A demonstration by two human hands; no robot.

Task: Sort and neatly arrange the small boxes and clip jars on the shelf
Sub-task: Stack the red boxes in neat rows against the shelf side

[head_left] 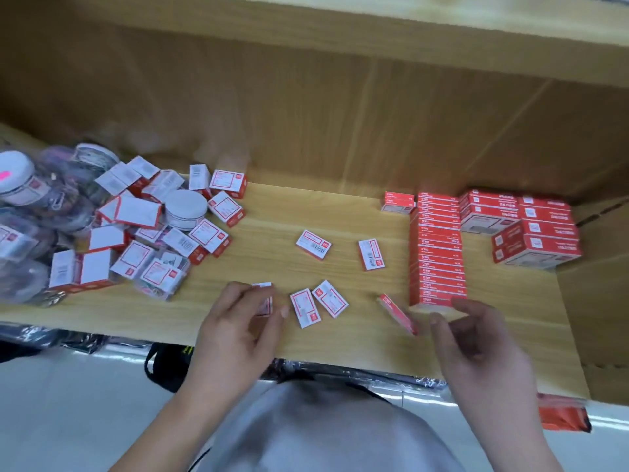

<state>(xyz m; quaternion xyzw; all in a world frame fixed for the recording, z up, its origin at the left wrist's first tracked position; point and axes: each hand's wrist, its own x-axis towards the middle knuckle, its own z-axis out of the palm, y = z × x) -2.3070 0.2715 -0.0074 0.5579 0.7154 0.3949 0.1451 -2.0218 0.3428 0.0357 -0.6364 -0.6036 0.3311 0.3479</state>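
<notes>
Black strap [163, 373], orange packet [561, 415], pale floor [68, 403]

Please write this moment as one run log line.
left hand: grips small box | right hand: holds nothing, near red box | row: aligned | pile: unsorted

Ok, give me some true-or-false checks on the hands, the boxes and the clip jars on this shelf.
1. The left hand pinches a small white-and-red box. True.
2. The right hand grips the slim red box. False: it hovers beside that box and holds nothing.
3. A neat row of red boxes runs front to back on the right part of the shelf. True.
4. The clip jars stand lined up at the right. False: they lie jumbled among small boxes at the left.
5. A pair of small boxes lies just right of the left hand. True.
</notes>
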